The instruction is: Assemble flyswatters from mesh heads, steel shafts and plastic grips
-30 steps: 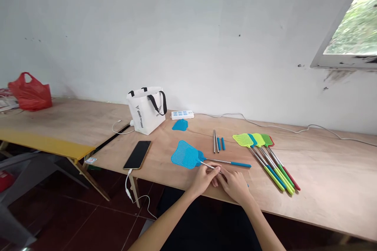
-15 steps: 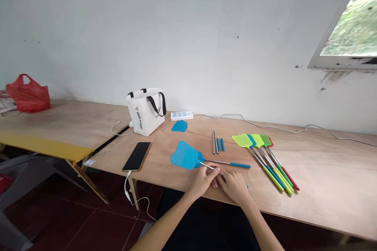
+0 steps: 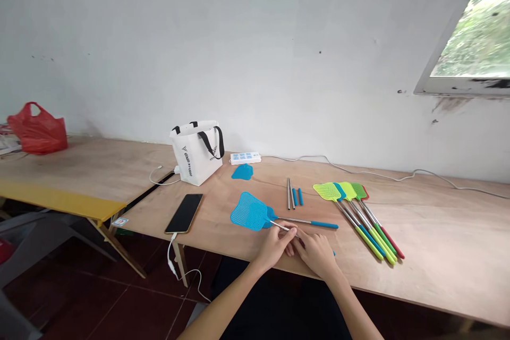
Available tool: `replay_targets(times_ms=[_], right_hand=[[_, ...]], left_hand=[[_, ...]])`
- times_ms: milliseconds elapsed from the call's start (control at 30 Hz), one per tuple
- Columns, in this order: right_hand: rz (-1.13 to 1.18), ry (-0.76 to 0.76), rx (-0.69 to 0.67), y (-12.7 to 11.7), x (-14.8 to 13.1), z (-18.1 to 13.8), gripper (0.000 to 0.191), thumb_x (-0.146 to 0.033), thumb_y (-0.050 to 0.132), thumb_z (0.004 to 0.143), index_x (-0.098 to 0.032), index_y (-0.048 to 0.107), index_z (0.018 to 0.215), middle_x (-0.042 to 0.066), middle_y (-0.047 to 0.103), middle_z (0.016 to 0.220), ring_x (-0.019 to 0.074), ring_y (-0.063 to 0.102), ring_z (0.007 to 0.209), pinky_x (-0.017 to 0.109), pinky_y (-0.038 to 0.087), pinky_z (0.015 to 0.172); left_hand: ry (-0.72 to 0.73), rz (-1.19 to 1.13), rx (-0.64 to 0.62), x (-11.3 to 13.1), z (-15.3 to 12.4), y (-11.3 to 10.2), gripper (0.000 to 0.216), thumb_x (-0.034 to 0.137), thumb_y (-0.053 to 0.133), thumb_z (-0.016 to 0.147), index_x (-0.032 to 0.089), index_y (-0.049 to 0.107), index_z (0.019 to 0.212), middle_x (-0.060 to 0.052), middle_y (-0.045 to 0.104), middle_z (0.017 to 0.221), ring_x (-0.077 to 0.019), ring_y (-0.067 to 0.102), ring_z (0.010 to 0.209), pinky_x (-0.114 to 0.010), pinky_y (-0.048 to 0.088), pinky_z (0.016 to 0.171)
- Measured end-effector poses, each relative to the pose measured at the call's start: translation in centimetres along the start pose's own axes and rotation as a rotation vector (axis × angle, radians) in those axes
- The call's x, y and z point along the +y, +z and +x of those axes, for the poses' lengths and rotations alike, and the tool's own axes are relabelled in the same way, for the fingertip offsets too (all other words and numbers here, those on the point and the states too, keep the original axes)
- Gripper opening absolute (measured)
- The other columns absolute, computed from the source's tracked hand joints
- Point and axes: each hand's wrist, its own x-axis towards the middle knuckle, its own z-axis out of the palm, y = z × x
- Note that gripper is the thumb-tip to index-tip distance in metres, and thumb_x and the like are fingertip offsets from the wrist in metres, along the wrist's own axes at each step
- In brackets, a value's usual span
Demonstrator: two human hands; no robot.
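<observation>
Together, my left hand (image 3: 274, 247) and right hand (image 3: 319, 252) grip the metal shaft of a blue fly swatter (image 3: 247, 211) near the front edge of the surface (image 3: 442, 255), its head overlapping a second blue swatter (image 3: 324, 224) lying just beyond.

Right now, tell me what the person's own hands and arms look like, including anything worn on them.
The left hand and right hand are ungloved. The left forearm and right forearm are bare to the picture's lower edge: no sleeve, watch, bracelet or marking shows. Some fingers are hidden, so rings can't be ruled out.
</observation>
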Motion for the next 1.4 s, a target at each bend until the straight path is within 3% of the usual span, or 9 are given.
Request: replay_targets(times_ms=[300, 500, 633, 933, 1400], right_hand=[[0.027, -0.028, 0.039, -0.39, -0.19, -0.03, 0.033, -0.032, 0.037, 0.106, -0.025, 0.067, 0.119, 0.003, 0.078, 0.089, 0.0221, 0.073, 0.074, 0.027, 0.03, 0.058], [0.031, -0.004, 0.033, -0.22, 0.0, -0.11, 0.036, -0.033, 0.036, 0.106, -0.021, 0.06, 0.13, 0.004, 0.077, 0.079, 0.0235, 0.073, 0.069, 0.027, 0.032, 0.057], [0.078, -0.057, 0.07, -0.56, -0.14, -0.13, 0.036, -0.031, 0.034, 0.106, -0.024, 0.059, 0.133, 0.004, 0.079, 0.091, 0.0228, 0.074, 0.076, 0.026, 0.034, 0.058], [0.098, -0.075, 0.064, -0.58, -0.15, -0.08, 0.037, -0.034, 0.033, 0.108, -0.024, 0.06, 0.13, 0.003, 0.078, 0.086, 0.0213, 0.073, 0.071, 0.026, 0.033, 0.058], [0.088, -0.069, 0.091, -0.53, -0.1, -0.12, 0.042, -0.034, 0.033, 0.106, -0.024, 0.06, 0.137, 0.007, 0.079, 0.094, 0.0214, 0.074, 0.074, 0.025, 0.036, 0.058]], left_hand=[[-0.005, 0.009, -0.012, 0.21, -0.14, 0.02, 0.05, 0.065, 0.057, 0.091, 0.015, 0.061, 0.1, 0.003, 0.057, 0.062, -0.0111, 0.057, 0.047, -0.021, 0.046, 0.047], [-0.005, 0.0, -0.006, 0.54, -0.4, 0.07, 0.05, 0.064, 0.053, 0.093, 0.017, 0.059, 0.111, 0.003, 0.058, 0.073, -0.0102, 0.057, 0.049, -0.022, 0.046, 0.047], [-0.008, 0.006, -0.006, 0.48, -0.41, 0.02, 0.05, 0.064, 0.054, 0.093, 0.017, 0.058, 0.108, 0.004, 0.056, 0.069, -0.0108, 0.057, 0.049, -0.022, 0.046, 0.047], [-0.021, 0.001, 0.001, -0.11, -0.03, -0.12, 0.051, 0.068, 0.056, 0.09, 0.018, 0.057, 0.098, 0.005, 0.055, 0.063, -0.0115, 0.057, 0.046, -0.021, 0.044, 0.045], [-0.026, -0.009, 0.018, 0.42, -0.27, 0.02, 0.058, 0.071, 0.048, 0.092, 0.017, 0.059, 0.108, 0.003, 0.058, 0.066, -0.0119, 0.059, 0.048, -0.022, 0.046, 0.047]])
